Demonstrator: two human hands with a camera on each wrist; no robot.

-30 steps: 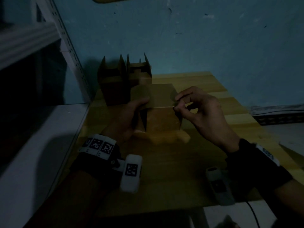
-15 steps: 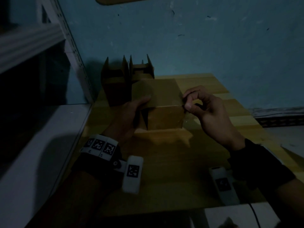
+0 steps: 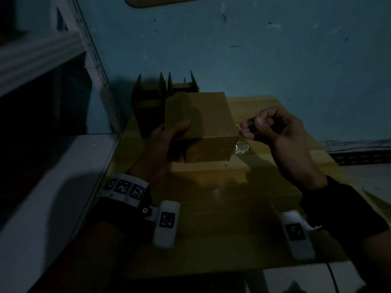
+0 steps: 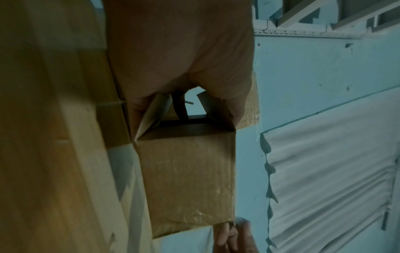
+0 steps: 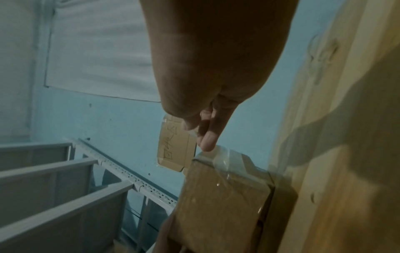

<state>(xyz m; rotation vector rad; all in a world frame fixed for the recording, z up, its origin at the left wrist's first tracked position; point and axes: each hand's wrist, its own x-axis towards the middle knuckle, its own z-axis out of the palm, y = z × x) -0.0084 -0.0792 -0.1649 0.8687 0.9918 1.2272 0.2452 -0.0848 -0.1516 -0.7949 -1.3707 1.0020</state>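
- While the left hand [image 3: 167, 140] holds it by its left end, the cardboard box [image 3: 203, 115] is over the middle of the worktop [image 3: 211, 218], with its closed top face toward the head camera. I cannot tell if its bottom rests on the wood.
- The grip of the left hand is closed around the box: the thumb lies on the top face and the fingers go round the open end.
- In the left wrist view this end is open with its flaps turned out. The inside is dark, so no content can be seen.
- A strip of clear tape [image 5: 220, 154] goes over the right corner of the box, and the top face shines like it is taped.
- The right hand [image 3: 275, 130] is just beside that corner with curled fingers, and the index tip is at the tape. Whether its grip pinches the tape, I cannot tell.
- A small crumpled clear piece [image 3: 241, 147] lies on the worktop beside the box.
- Behind the box, against the blue wall, stand two open cartons [image 3: 148, 102] side by side with their flaps upright. Their insides are too dark to see.
- A cardboard piece [image 5: 173, 150] is taped on the wall and has handwriting, some strokes and a small square, which I cannot read.
- The left wrist band carries black-and-white square code tags [image 3: 124, 187].
- A white metal rack [image 3: 91, 49] stands at the left of the worktop.
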